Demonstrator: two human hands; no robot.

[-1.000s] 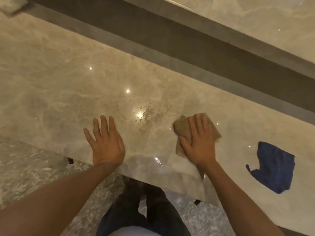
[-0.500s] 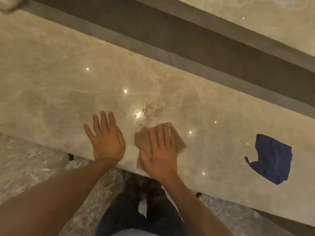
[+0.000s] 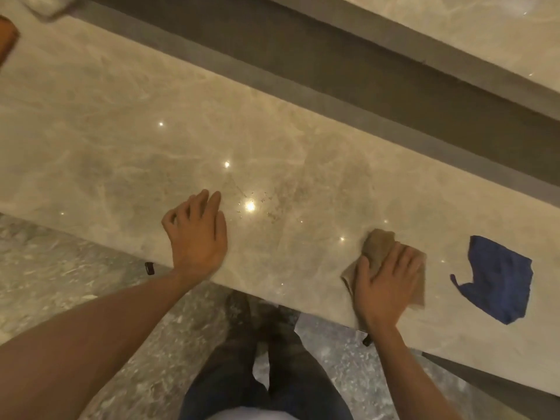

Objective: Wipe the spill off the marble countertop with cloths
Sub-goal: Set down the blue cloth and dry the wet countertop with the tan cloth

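Note:
The beige marble countertop [image 3: 121,140] runs from left to right across the view. Small droplets and a faint smear of the spill [image 3: 266,204] lie near its front edge, between my hands. My right hand [image 3: 385,286] presses flat on a tan cloth [image 3: 378,247] at the front edge, right of the spill. My left hand [image 3: 197,234] rests on the marble left of the spill, with its fingers loosely curled and nothing in it. A blue cloth [image 3: 500,277] lies crumpled to the right of the tan one.
A dark recessed ledge [image 3: 333,71] runs along the back of the counter, with a second marble surface [image 3: 454,25] beyond it. A brown object [image 3: 7,40] shows at the far left edge. Below the front edge are the speckled floor [image 3: 60,283] and my legs.
My right hand has slid the tan cloth to the right, from beside the left hand to near the blue cloth. The left hand's fingers have curled from flat.

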